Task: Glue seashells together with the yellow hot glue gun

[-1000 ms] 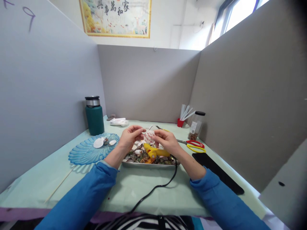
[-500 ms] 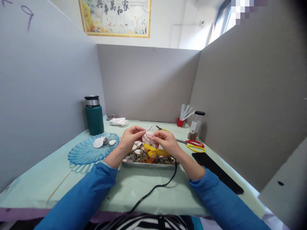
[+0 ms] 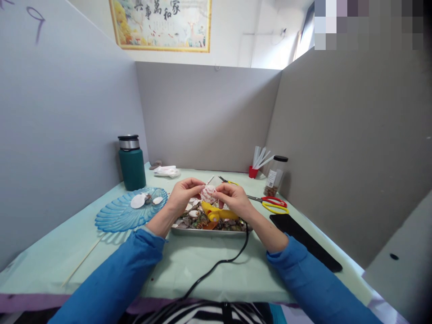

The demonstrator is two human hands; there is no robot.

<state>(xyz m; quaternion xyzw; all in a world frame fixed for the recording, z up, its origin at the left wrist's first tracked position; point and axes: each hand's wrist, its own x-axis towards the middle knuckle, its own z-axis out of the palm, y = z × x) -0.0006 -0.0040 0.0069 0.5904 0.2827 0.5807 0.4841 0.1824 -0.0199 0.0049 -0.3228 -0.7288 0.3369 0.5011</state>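
Note:
Both hands hold one pink-and-white patterned scallop shell [image 3: 208,194] above a metal tray [image 3: 209,232] heaped with several shells. My left hand [image 3: 183,194] pinches the shell's left edge with curled fingers. My right hand [image 3: 233,199] pinches its right edge. A yellow glue gun [image 3: 219,213] lies on the shells in the tray just under my hands, and its black cord [image 3: 216,265] runs toward me.
A blue leaf-shaped glass plate [image 3: 118,217] with a few shells lies at the left, a green flask [image 3: 131,163] behind it. Red-and-yellow scissors [image 3: 275,204], a jar [image 3: 276,176], a red cup of sticks [image 3: 254,171] and a black pad [image 3: 305,241] are at the right. A wooden skewer [image 3: 83,261] lies front left.
The hands and shell have stayed almost still; the shell has turned slightly between the fingers.

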